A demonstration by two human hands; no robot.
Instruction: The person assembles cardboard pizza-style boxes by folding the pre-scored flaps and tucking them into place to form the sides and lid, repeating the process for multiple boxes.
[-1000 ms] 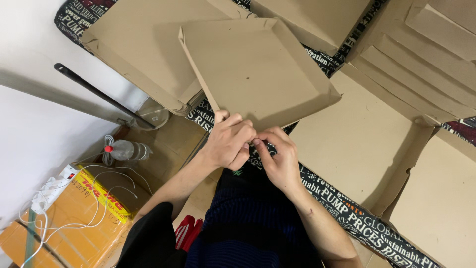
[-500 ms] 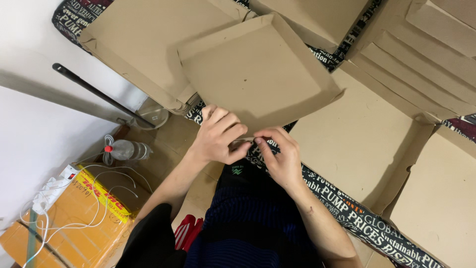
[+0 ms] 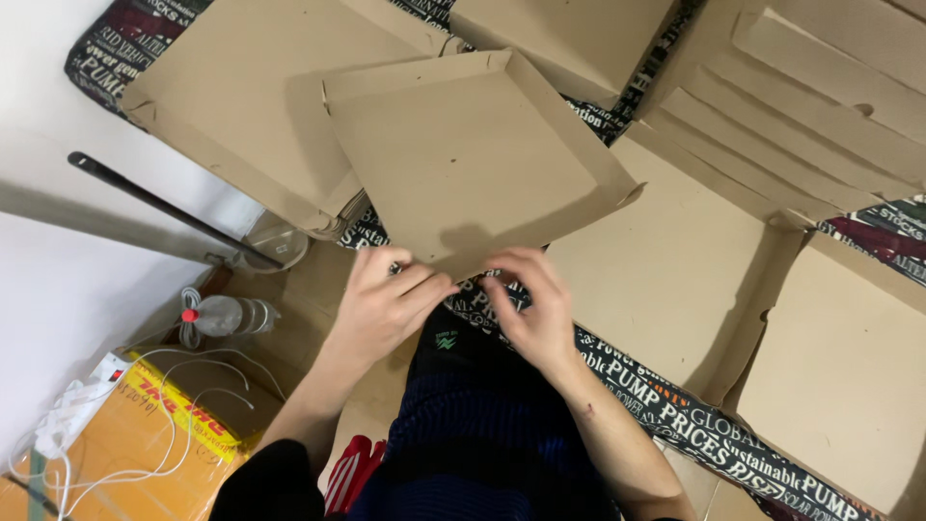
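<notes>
At the near left a yellow cardboard carton [image 3: 125, 439] lies draped with thin white cables [image 3: 193, 405], a clear plastic bottle with a red cap [image 3: 224, 315] beyond it, a black metal rod [image 3: 174, 209] slanting farther left, and flat brown cardboard sheets [image 3: 839, 87] stacked far right.

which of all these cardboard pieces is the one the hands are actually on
The square folded cardboard tray in the middle: both the left hand and right hand grip its near corner. The other cardboard sheets lie untouched around it.
</notes>
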